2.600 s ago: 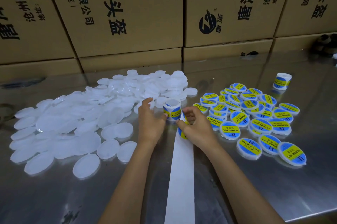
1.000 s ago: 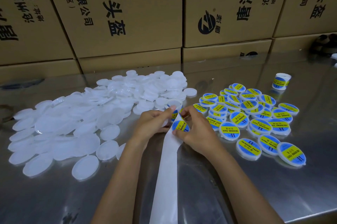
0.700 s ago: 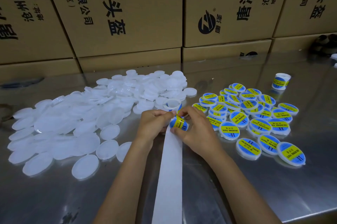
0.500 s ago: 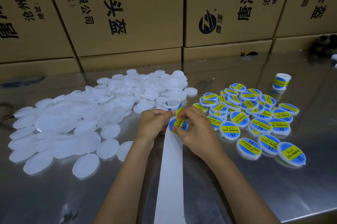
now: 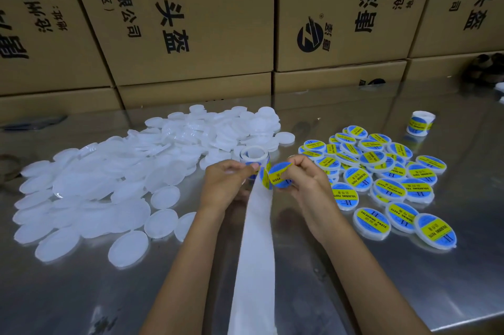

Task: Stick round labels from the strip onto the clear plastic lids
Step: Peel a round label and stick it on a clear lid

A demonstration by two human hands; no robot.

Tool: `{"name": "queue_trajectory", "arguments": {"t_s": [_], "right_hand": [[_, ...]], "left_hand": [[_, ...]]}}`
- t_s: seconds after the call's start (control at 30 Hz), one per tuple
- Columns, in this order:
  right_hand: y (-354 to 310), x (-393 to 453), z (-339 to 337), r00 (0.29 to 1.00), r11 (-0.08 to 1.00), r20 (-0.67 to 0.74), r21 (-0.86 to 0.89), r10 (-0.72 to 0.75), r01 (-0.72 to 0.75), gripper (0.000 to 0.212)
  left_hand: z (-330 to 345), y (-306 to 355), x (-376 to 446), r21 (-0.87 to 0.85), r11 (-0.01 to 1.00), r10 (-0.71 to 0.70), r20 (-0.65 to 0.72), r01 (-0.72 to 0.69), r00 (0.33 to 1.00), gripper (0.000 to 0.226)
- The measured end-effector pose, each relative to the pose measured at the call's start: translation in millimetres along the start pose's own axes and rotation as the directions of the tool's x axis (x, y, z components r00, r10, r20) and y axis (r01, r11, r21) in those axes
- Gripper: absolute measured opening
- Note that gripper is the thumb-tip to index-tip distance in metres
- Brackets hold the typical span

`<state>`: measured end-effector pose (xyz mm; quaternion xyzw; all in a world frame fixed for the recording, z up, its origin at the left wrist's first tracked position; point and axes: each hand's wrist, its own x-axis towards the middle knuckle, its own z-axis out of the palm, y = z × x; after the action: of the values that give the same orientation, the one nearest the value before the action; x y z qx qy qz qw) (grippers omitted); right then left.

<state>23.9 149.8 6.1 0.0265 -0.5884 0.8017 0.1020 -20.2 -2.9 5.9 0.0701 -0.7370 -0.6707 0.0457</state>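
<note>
A round blue label with a yellow band (image 5: 278, 177) sits pinched between the curled fingers and thumb of the right hand (image 5: 305, 184), lifted partly clear of the white backing strip (image 5: 256, 247), just above the middle of the shiny metal desk (image 5: 409, 280). The left hand (image 5: 226, 184) pinches the strip at the point where it leaves the small white roll of labels (image 5: 255, 156), which stands just behind both hands. The bare backing runs from the hands down towards the near edge of the desk, between the two forearms.

To the left lies a wide heap of clear, frosted round plastic lids (image 5: 114, 184), unlabelled and overlapping one another. To the right lies a smaller cluster of lids already bearing blue and yellow labels (image 5: 381, 179), some stacked, with the nearest ones lying singly. A second roll of labels (image 5: 420, 123) stands apart beyond that cluster. Brown cardboard boxes printed with black characters (image 5: 191, 21) are stacked in a wall along the far edge of the desk.
</note>
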Motion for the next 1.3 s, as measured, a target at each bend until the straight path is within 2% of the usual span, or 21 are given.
{"name": "queue_trajectory", "arguments": {"t_s": [0.07, 0.1, 0.17, 0.23, 0.33, 0.43, 0.53, 0.67, 1.3], "right_hand": [[0.6, 1.3, -0.2, 1.0, 0.998, -0.014, 0.049, 0.028, -0.027, 0.016], [0.8, 1.7, 0.0, 0.999, 0.998, -0.018, 0.051, 0.032, -0.031, 0.018], [1.1, 2.6, 0.8, 0.999, 0.999, -0.021, 0.037, 0.025, -0.024, 0.02], [2.3, 3.5, 1.8, 1.0, 1.0, -0.016, 0.03, 0.005, -0.004, 0.021], [2.4, 3.4, 3.3, 0.997, 0.997, -0.031, -0.031, -0.075, 0.075, 0.021], [0.3, 2.5, 5.1, 0.983, 0.981, -0.048, -0.09, -0.179, 0.174, 0.023], [-1.6, 2.2, 7.9, 0.968, 0.966, -0.061, -0.112, -0.243, 0.235, 0.027], [-0.7, 1.8, 11.1, 0.953, 0.941, -0.06, -0.185, -0.297, 0.282, 0.027], [6.6, 4.8, 8.9, 0.921, 0.893, -0.101, -0.305, -0.376, 0.331, 0.032]], "left_hand": [[-2.7, 6.3, -1.2, -0.079, 0.995, 0.052, -0.086, -0.059, 0.995, 0.01], [-4.7, 10.5, -2.7, -0.104, 0.99, 0.082, -0.121, -0.095, 0.989, 0.014], [-8.3, 17.2, -4.3, -0.162, 0.978, 0.113, -0.116, -0.131, 0.987, 0.038], [-7.4, 25.8, -7.7, -0.29, 0.953, 0.074, -0.054, -0.087, 0.996, 0.045], [-1.2, 32.9, -12.8, -0.499, 0.866, 0.011, 0.097, 0.039, 0.995, 0.038], [5.6, 34.7, -19.4, -0.582, 0.802, 0.002, 0.228, 0.135, 0.974, 0.033], [12.8, 34.9, -25.0, -0.573, 0.796, -0.007, 0.316, 0.197, 0.949, 0.037], [20.0, 35.9, -30.5, -0.557, 0.803, 0.005, 0.358, 0.21, 0.934, 0.039], [30.4, 33.1, -34.4, -0.486, 0.854, 0.039, 0.418, 0.187, 0.907, 0.042]]}}
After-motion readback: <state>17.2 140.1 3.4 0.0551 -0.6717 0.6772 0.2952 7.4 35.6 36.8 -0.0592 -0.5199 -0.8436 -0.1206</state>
